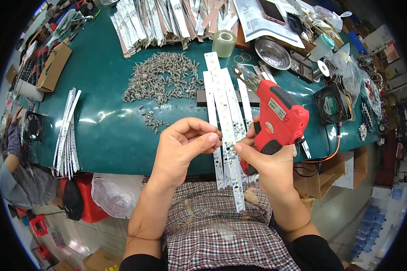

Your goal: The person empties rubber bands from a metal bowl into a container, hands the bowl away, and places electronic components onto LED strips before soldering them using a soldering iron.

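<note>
My right hand (271,165) is wrapped round a red and black soldering gun (281,113), its metal tip (246,71) pointing up and away over the table. The same hand's thumb reaches to the edge of a white LED strip board (224,104), which lies over several others and sticks out past the near table edge. My left hand (183,144) is closed in a pinch just left of that board. A small dark bit shows at its fingertips, too small to name. Left of the boards lies a pile of small silvery metal pieces (163,77), with a smaller cluster (153,121) nearer me.
Many strips (153,20) lie stacked at the back beside a tape roll (224,44). A metal bowl (273,53), a solder spool (323,68) and a fan (331,104) stand right. More strips (68,135) lie left. Another person's arm (13,153) shows at far left.
</note>
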Available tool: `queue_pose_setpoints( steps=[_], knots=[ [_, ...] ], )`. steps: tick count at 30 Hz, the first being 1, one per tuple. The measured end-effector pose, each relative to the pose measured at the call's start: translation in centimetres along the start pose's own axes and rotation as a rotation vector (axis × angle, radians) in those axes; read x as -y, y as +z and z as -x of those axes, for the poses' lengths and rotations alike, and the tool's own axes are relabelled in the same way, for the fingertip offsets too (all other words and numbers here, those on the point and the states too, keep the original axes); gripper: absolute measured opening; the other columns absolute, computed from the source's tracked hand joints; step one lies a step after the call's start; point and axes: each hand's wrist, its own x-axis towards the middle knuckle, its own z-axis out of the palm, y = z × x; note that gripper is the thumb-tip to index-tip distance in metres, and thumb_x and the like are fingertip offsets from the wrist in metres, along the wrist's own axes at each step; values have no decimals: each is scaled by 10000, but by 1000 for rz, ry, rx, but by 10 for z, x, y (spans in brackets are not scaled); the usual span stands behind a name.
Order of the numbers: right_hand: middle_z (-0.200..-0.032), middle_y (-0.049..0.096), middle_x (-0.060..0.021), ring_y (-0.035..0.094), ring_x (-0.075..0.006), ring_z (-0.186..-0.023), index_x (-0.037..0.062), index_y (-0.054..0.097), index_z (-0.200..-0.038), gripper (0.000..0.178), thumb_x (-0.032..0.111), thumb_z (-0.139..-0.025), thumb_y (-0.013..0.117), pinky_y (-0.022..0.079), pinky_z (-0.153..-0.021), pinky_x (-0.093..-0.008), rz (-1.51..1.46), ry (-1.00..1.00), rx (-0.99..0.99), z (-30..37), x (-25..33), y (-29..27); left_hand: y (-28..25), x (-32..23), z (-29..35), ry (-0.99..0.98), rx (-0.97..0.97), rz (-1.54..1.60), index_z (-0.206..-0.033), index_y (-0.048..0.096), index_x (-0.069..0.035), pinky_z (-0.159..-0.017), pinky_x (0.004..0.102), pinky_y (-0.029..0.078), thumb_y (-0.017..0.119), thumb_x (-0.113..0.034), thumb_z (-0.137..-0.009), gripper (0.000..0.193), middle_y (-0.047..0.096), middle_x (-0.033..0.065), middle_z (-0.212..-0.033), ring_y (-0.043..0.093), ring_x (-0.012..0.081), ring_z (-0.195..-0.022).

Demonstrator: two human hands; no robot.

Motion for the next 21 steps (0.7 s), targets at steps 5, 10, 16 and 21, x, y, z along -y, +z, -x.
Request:
queue_pose_setpoints(
  steps=[5, 10, 16, 21],
  knots=[
    [-925, 578, -35, 610, -72, -760, -21, 454, -1224, 490, -60, -798, 693, 488, -644, -218, 6, -4, -7, 1, -5, -3, 2, 4, 1, -57, 25, 22, -1031, 596, -6, -695, 247, 582, 693, -32, -857, 201, 695, 112, -940, 689, 146, -808],
    [-938, 572, -45, 629, -93, -763, -24, 452, -1215, 476, -60, -806, 694, 501, -627, -226, -21, -52, -2, 1, -10, -5, 2, 6, 2, -62, 72, 50, -1053, 604, 6, -753, 262, 559, 726, -31, -841, 247, 687, 112, -1010, 670, 139, -881],
    [-983, 562, -59, 646, -118, -792, -32, 441, -1226, 498, -62, -803, 703, 524, -654, -241, 31, 26, 23, 2, -11, -9, 1, 10, 4, -86, 85, 53, -1050, 604, 6, -771, 268, 563, 733, -20, -831, 256, 684, 117, -1015, 669, 141, -892],
    [-910, 604, -54, 637, -103, -796, -26, 439, -1233, 488, -60, -817, 691, 515, -679, -234, 4, -53, -13, 4, -15, -6, 3, 11, 6, -77, 58, 35, -1051, 603, 8, -780, 269, 564, 731, -18, -833, 254, 681, 118, -1017, 668, 141, -900]
  ],
)
